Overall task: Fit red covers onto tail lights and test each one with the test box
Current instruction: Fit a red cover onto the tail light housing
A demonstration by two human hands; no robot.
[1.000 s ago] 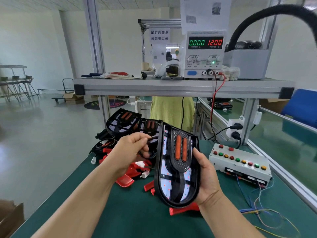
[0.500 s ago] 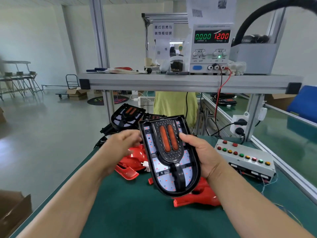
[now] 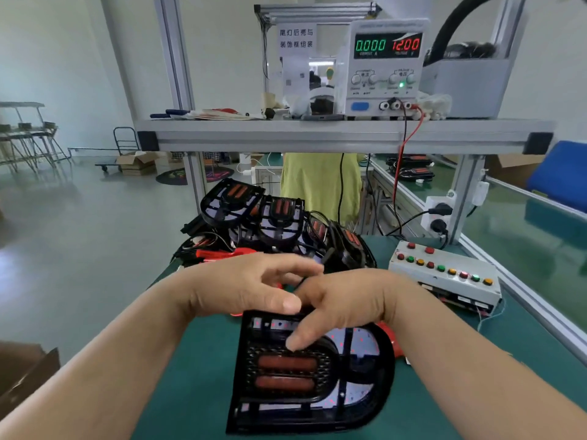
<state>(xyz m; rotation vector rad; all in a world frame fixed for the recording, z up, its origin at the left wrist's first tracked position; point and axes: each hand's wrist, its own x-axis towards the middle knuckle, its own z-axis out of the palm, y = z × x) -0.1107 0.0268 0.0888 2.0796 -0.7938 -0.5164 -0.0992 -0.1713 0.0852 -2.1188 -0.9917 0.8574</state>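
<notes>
A black tail light (image 3: 317, 376) with two orange-red strips lies sideways, low over the green table (image 3: 197, 360). My right hand (image 3: 343, 300) grips its upper edge, thumb on its face and fingers behind. My left hand (image 3: 247, 287) hovers at the upper left corner with blurred, loosely stretched fingers; its thumb touches the light's edge. A red cover (image 3: 392, 339) peeks out from under the light's right side. The white test box (image 3: 444, 277), with coloured buttons, sits to the right, apart from both hands.
A pile of black tail lights (image 3: 273, 217) and red parts (image 3: 222, 252) sits behind my hands. A power supply (image 3: 384, 65) reading 12.00 stands on the shelf (image 3: 317, 134) above. A person in a yellow-green top (image 3: 317, 182) stands behind the bench. A cardboard box (image 3: 25, 373) is at lower left.
The tail light has been turned from upright to sideways and lowered toward the table. My left hand came across to its top edge, next to my right hand.
</notes>
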